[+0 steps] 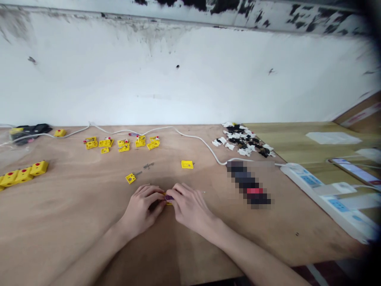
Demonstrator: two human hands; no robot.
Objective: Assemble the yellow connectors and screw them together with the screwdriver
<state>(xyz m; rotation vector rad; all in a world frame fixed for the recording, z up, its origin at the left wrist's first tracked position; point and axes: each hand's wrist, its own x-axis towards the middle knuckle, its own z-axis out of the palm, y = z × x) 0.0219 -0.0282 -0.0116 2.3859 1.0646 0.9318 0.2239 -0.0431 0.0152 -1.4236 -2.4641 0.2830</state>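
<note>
My left hand (145,206) is closed on a small yellow plastic part (169,203), mostly hidden by the fingers. Against it, my right hand (190,204) pinches a small dark purple piece (168,197); its full shape is covered. A thin pale tip (204,192) shows just right of the right hand, and I cannot tell whether it belongs to that piece. Beyond the hands lie a yellow housing half (130,178) with a grey metal strip, a loose grey metal piece (148,165) and a flat yellow cover (187,164).
Several opened yellow housings (123,145) line the back. Closed yellow boxes with red buttons (25,174) stand at left. A white cable (205,145) runs to a power strip (327,202) at right. Black and white pieces (244,139) are heaped behind a pixelated patch.
</note>
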